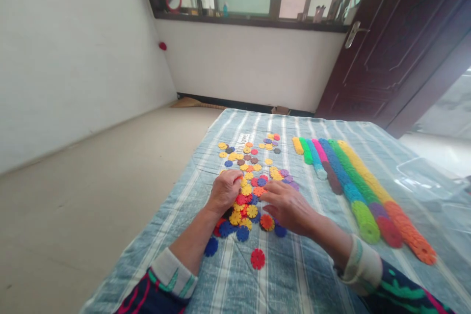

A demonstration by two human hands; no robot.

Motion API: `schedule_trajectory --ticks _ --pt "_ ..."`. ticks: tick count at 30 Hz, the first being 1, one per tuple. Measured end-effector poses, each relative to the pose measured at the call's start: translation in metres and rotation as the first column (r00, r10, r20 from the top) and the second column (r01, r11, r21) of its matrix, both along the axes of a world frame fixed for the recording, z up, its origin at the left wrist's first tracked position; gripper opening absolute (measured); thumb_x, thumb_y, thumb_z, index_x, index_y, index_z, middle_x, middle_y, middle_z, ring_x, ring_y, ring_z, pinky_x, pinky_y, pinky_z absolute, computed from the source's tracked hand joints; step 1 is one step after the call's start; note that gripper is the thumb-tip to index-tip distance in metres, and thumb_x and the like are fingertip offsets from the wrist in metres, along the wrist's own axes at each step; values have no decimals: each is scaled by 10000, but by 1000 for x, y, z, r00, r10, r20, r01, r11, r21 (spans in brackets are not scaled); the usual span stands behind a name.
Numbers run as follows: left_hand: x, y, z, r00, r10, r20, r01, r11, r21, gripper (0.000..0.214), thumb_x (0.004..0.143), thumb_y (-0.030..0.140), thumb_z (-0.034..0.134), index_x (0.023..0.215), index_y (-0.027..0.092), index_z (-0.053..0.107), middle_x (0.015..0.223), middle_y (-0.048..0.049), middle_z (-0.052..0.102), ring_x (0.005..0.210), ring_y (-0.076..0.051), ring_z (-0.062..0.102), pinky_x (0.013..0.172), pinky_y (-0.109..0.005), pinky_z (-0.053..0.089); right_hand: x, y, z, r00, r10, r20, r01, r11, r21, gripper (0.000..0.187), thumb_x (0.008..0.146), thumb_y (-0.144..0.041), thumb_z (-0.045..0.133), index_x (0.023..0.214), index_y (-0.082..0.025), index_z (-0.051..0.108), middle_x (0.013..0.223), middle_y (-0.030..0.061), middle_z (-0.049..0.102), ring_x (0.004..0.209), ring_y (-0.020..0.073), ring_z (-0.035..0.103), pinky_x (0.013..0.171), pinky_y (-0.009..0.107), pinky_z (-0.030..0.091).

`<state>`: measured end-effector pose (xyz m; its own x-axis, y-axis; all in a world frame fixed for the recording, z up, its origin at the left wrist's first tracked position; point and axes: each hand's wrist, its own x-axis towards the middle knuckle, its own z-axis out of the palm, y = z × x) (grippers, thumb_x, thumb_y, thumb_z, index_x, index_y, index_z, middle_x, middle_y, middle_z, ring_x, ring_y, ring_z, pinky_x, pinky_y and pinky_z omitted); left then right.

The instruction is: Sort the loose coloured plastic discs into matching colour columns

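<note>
A loose pile of notched plastic snowflake discs [252,211] in yellow, red, orange, blue and other colours lies on the striped cloth. At the pile's left side, my left hand [225,190] is closed, with a bit of orange disc showing at its fingertips; the rest of what it holds is hidden. From the right, my right hand [289,206] reaches over the pile, fingers apart, its fingertips close to an orange disc [259,191]. Whether they touch it I cannot tell. A single red disc [257,259] lies nearer to me.
Several rows of stacked discs, sorted by colour, lie to the right, among them a long yellow row [362,174]. Beyond them stands a clear plastic container [429,179]. Blue-and-white striped cloth [206,284] covers the table. A dark red door [397,49] is at the back right.
</note>
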<state>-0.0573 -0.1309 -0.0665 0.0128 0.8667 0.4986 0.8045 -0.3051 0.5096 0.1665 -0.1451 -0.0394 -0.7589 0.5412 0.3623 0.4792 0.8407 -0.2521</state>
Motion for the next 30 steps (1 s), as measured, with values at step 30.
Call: schedule_trajectory --ticks 30 --pt "-9 4 14 442 248 862 -42 966 -256 240 581 348 742 711 146 742 624 -2 677 611 -119 569 629 -239 452 -32 6 -7 982 -142 128 140 990 26 155 908 -300 634 805 -191 673 1024 85 596 983 232 529 859 375 441"
